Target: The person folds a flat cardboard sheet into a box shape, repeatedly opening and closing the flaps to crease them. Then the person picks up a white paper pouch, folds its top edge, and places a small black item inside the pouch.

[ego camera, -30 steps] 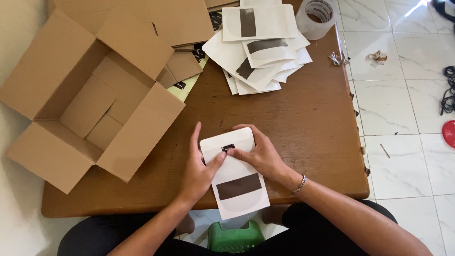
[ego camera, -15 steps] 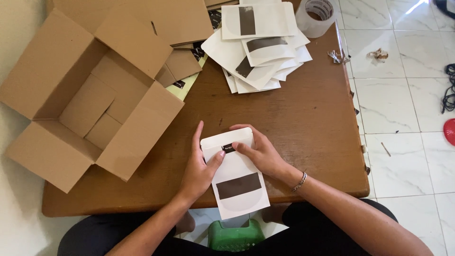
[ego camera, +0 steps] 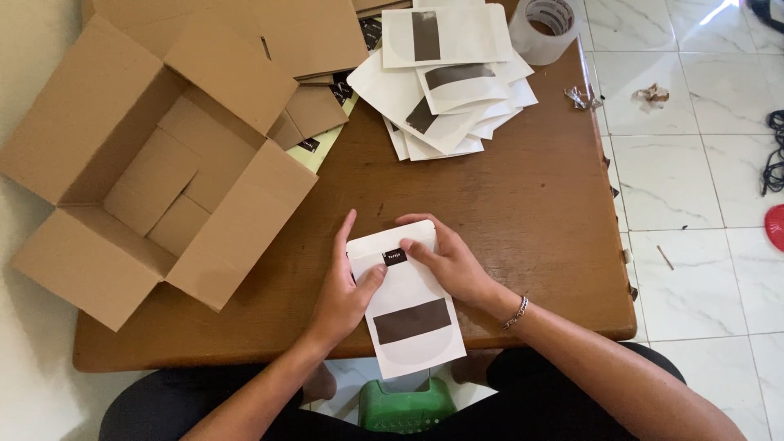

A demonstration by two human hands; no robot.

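A brown wooden table (ego camera: 523,204) carries an open cardboard box (ego camera: 155,163), flattened cardboard sheets (ego camera: 269,33), a pile of white pouches (ego camera: 445,82), a tape roll (ego camera: 547,24), and one white pouch (ego camera: 408,314) overhanging its near edge.

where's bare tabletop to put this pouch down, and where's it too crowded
Bare wooden table lies between the white pouch under both hands and the pouch pile, out to the right edge. Crowded: the open cardboard box fills the left, the pile and tape roll the far side.

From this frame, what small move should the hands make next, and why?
Probably press the small black sticker flat: both the left hand and right hand have fingertips beside it near the top of the white pouch, which overhangs the table edge.
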